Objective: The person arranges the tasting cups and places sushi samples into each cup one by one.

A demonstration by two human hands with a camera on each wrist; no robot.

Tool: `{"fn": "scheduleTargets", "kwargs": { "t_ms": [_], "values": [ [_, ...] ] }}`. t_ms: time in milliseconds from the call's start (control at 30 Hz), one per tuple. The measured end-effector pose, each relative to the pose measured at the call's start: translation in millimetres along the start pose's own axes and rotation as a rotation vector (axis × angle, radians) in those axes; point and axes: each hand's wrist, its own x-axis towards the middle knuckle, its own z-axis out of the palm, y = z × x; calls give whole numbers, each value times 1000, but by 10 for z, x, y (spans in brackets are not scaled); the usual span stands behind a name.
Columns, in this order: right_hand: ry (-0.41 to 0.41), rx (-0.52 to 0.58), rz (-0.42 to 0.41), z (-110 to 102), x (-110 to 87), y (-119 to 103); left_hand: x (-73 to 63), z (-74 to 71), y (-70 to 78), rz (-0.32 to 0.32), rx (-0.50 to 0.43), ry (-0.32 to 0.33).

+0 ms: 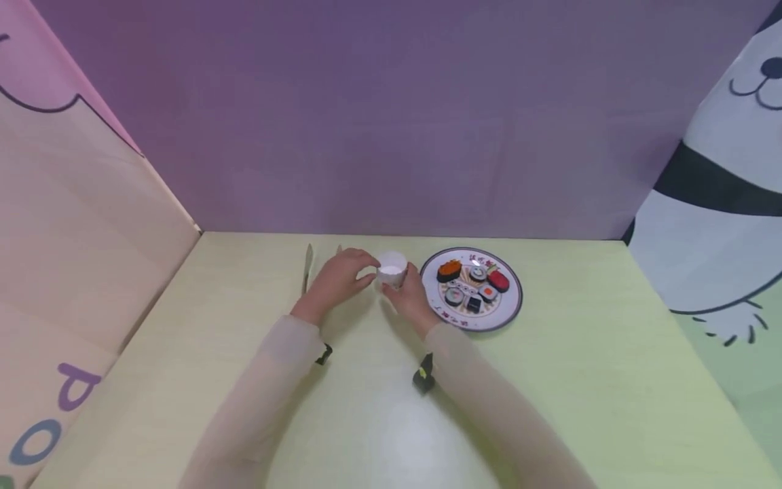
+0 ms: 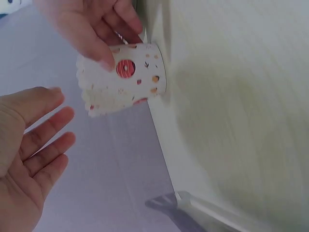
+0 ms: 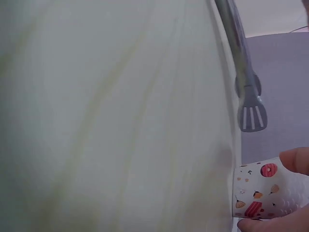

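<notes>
A small white paper baking cup (image 1: 392, 269) with a scalloped rim and printed treats stands on the table, its mouth up. My right hand (image 1: 411, 296) pinches it from the right side. Thumb and fingers of that hand press its wall in the left wrist view, where the printed side of the cup (image 2: 126, 77) shows. On the other side is my left hand (image 1: 343, 278), close to the rim. Its extended fingers stand apart from the cup in the left wrist view, with nothing between them. What the cup holds, if anything, cannot be told.
A round plate (image 1: 510, 309) with several sushi pieces (image 1: 487, 293) sits right of the cup. Left of my left hand lies a metal utensil that looks like tongs (image 1: 307, 268), with a slotted end (image 3: 252, 116). A purple wall (image 1: 391, 136) rises behind the table (image 1: 366, 421).
</notes>
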Motion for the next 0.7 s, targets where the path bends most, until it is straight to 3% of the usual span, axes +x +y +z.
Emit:
{"fn": "scheduleTargets", "kwargs": {
  "t_ms": [333,533,700],
  "values": [
    [27,26,-64,36,99,44,264,59,143,23,85,-150],
    [48,-37,-47,47,151,57,322,108,165,52,76,-162],
    [41,-13,2,41,129,54,347,129,181,54,77,-164]
  ]
}}
